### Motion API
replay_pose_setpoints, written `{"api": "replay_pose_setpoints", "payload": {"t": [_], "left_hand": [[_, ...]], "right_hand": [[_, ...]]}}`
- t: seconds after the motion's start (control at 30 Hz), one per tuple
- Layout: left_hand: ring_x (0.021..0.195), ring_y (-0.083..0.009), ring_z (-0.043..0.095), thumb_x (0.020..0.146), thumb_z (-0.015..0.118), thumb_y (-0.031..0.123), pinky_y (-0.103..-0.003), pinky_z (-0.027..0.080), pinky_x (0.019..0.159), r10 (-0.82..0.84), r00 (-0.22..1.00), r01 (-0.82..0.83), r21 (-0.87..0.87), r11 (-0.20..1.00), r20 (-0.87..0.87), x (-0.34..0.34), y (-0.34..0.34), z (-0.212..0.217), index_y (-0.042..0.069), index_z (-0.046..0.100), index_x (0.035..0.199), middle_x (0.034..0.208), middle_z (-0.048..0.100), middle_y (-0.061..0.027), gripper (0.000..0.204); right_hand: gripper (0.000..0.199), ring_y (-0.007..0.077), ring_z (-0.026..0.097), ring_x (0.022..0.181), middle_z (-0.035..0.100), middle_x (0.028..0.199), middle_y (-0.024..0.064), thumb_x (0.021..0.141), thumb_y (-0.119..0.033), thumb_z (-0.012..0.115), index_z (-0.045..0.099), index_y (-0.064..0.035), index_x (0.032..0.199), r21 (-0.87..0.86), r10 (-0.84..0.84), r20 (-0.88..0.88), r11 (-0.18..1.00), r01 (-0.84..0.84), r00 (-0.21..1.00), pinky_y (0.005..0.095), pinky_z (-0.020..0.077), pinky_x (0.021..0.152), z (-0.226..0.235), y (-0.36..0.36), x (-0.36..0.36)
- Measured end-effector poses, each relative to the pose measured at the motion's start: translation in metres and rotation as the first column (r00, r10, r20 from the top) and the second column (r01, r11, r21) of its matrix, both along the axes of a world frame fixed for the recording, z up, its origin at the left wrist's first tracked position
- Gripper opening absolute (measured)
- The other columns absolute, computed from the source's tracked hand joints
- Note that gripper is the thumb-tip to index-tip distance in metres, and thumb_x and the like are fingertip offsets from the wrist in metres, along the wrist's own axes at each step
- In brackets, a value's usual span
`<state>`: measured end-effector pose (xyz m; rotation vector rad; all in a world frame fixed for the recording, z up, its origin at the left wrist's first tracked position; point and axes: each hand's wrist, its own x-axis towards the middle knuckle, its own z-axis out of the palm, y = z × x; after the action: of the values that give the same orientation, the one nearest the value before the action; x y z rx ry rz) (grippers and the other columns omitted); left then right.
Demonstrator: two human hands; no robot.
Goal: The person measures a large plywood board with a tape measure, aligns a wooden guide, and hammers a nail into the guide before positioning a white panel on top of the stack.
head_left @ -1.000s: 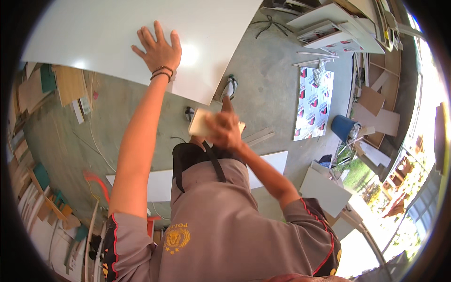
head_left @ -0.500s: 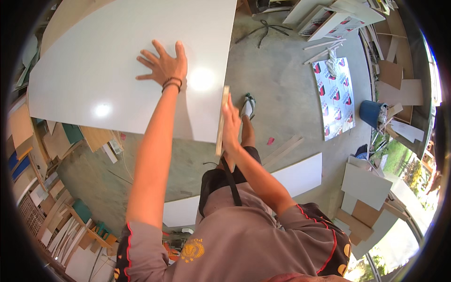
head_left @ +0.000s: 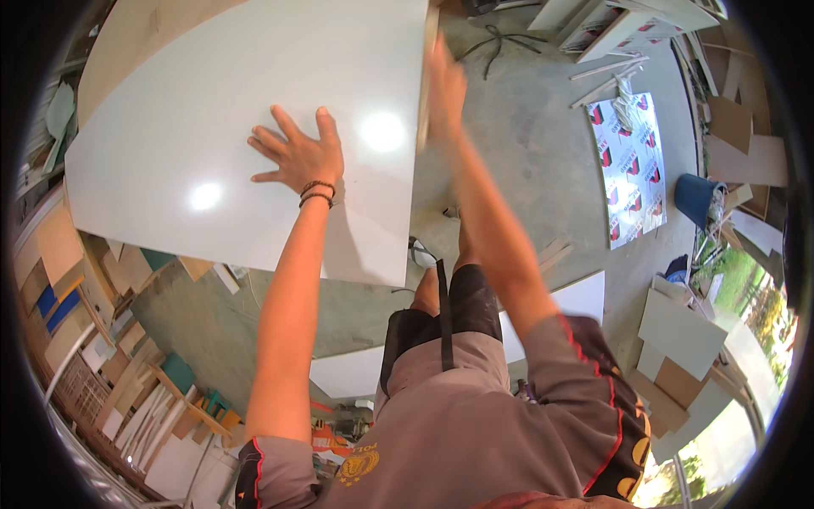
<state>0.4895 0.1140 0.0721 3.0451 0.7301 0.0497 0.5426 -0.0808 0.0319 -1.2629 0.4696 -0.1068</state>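
A large white panel (head_left: 254, 204) fills the upper left, its long right edge running away from me. My left hand (head_left: 302, 154) lies on its glossy face with fingers spread, palm down. Along that right edge, toward the far end, my right hand (head_left: 447, 92) grips a long, narrow wooden block (head_left: 424, 114) and presses it to the edge. Motion smears the right hand, and its fingers partly hide the block. Which face of the block touches the panel I cannot tell.
A printed, film-covered sheet (head_left: 629, 170) lies on the concrete floor at right, near a blue bucket (head_left: 699, 200). A white board (head_left: 581, 312) lies behind my legs. Offcuts (head_left: 144, 407) crowd the left side; boards (head_left: 623, 30) lean at the far right.
My right hand has slid the wooden block away from me along the panel's edge, from the near corner toward the far end. My left hand stays spread on the panel.
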Motion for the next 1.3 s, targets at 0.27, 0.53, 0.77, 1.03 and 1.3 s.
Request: {"api": "replay_pose_setpoints", "payload": {"t": [0.27,0.53,0.77,1.03,1.3], "left_hand": [[0.152,-0.0440,0.002,0.095,0.035,0.069,-0.080,0.006,0.107,0.000,1.000,0.000,-0.012,1.000,0.019,0.001,-0.010,0.004,0.013,0.020,0.158,0.160,0.011,-0.0287,0.086],[0.153,-0.0420,0.002,0.093,0.039,0.069,-0.078,0.004,0.110,-0.002,1.000,0.002,0.009,1.000,0.010,0.006,-0.016,0.009,0.015,0.021,0.158,0.162,0.011,-0.0268,0.086],[0.153,-0.0381,0.006,0.092,0.045,0.068,-0.077,0.001,0.110,0.038,0.998,-0.037,-0.027,0.999,0.043,0.011,-0.014,0.019,0.017,0.027,0.157,0.162,0.016,-0.0231,0.085],[0.152,-0.0315,0.018,0.097,0.046,0.059,-0.074,0.013,0.112,0.114,0.991,-0.117,0.044,0.992,0.072,0.007,-0.022,0.024,0.025,0.032,0.155,0.161,0.024,-0.0138,0.069],[0.152,-0.0305,0.018,0.100,0.041,0.058,-0.069,0.013,0.117,0.163,0.987,-0.163,0.070,0.984,0.006,0.019,-0.038,0.030,0.026,0.030,0.156,0.163,0.022,-0.0126,0.066]], "right_hand": [[0.061,0.0176,0.051,0.110,0.054,0.118,0.0066,0.094,-0.028,0.062,0.047,-0.0079,0.149,-0.152,0.121,-0.236,0.976,-0.159,0.964,0.0310,0.0383,0.103,0.024,0.060,-0.332],[0.064,0.0132,0.059,0.087,0.066,0.102,0.0034,0.095,-0.043,0.063,0.053,-0.0032,0.144,0.126,-0.010,-0.008,0.992,0.011,1.000,0.0306,0.0489,0.079,0.003,-0.044,0.083],[0.060,0.0239,0.059,0.111,0.064,0.126,0.0181,0.101,-0.041,0.052,0.049,-0.0006,0.145,-0.559,0.111,-0.088,0.817,-0.141,0.990,0.0421,0.0463,0.096,-0.008,0.010,-0.095],[0.059,0.0262,0.063,0.107,0.063,0.121,0.0133,0.093,-0.044,0.066,0.056,-0.0073,0.137,0.468,0.334,-0.402,0.875,-0.123,0.852,0.0396,0.0530,0.088,-0.008,-0.127,-0.178],[0.039,0.0253,0.069,0.088,0.067,0.103,0.0122,0.099,-0.032,0.058,0.057,-0.0018,0.123,0.211,-0.133,-0.211,0.961,0.177,0.969,0.0432,0.0595,0.074,0.066,-0.445,0.051]]}}
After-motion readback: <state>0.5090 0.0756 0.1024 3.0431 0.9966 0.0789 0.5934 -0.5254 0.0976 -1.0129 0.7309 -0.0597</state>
